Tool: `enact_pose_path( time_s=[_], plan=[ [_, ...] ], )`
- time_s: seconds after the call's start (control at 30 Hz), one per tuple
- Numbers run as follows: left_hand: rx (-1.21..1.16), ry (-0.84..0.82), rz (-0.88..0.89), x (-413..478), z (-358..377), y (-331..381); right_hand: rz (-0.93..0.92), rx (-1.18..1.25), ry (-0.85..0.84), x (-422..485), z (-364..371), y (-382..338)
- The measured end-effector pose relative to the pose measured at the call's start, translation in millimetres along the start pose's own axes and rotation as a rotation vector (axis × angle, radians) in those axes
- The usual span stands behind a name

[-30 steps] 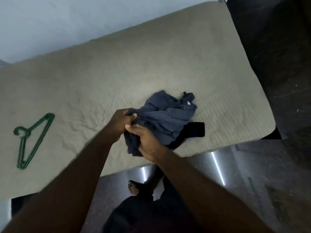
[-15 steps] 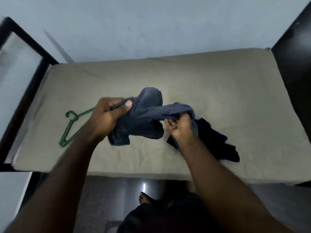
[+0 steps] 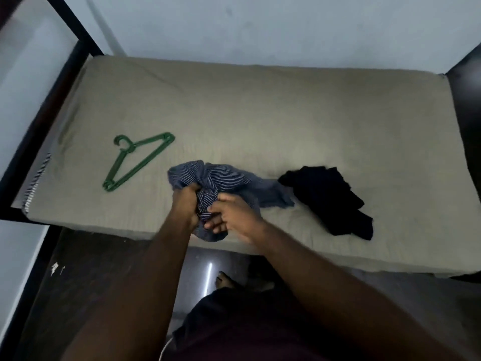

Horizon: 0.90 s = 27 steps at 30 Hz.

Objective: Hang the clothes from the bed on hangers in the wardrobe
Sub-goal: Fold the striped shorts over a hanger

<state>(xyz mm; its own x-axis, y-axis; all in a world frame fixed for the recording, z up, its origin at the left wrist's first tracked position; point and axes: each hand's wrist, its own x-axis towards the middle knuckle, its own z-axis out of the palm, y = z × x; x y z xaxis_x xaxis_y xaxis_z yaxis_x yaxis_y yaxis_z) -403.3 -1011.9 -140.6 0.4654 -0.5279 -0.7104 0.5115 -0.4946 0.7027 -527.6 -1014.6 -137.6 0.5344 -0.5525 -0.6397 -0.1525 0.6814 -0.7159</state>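
Most of the bed (image 3: 260,108) is seen as bare beige sheet, with open room toward its far edge, which is set against a pale wall (image 3: 260,27). The bed's left edge is bounded by a black frame (image 3: 56,100), and its near edge is overhung by a bunched fold of the striped shirt (image 3: 229,178). This shirt, navy blue with fine white stripes, is crumpled at the middle of the bed's near edge. It is gripped by both hands. The left hand (image 3: 186,201) is curled into the fabric from above, and the right hand (image 3: 234,217) is closed on the bunch beside it, fingers bent round the cloth, though the exact hold is blurred. One black garment (image 3: 328,201) is heaped toward the bed's right end, just beside the shirt's trailing end. A green hanger (image 3: 138,160) is laid flat toward the bed's left end, well apart from the shirt; from its doubled outline it cannot be told whether one or two are stacked. Two garments are counted in all. Dark floor (image 3: 91,282) is seen below the bed's near edge.
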Motion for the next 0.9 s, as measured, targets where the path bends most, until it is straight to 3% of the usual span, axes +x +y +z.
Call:
enact_pose_path(
  time_s=[0.1,0.23,0.33,0.4,0.47,0.57,0.67,0.73,0.9],
  plan=[
    [0.1,0.082,0.16,12,14,4,0.091,0.04,0.152,4,-64,16],
    [0.42,0.033,0.324,20,45,10,0.225,0.228,0.528,19,-161,45],
    [0.603,-0.032,0.348,19,69,0,0.198,-0.1,0.688,36,-229,69],
    [0.612,-0.027,0.307,14,85,-12,0.24,-0.534,0.601,50,-265,85],
    [0.559,0.02,0.26,10,99,-25,0.277,-0.91,0.322,66,-286,98],
    [0.512,0.094,0.196,8,111,-42,0.444,-1.178,0.021,89,-295,118],
    [0.568,0.091,0.155,3,118,-56,0.591,-1.24,0.028,107,-299,149],
    [0.626,0.069,0.147,-1,121,-64,0.571,-1.218,0.024,108,-299,160],
    [0.671,0.074,0.091,-10,127,-76,0.296,-1.083,0.507,94,-333,137]
  ],
)
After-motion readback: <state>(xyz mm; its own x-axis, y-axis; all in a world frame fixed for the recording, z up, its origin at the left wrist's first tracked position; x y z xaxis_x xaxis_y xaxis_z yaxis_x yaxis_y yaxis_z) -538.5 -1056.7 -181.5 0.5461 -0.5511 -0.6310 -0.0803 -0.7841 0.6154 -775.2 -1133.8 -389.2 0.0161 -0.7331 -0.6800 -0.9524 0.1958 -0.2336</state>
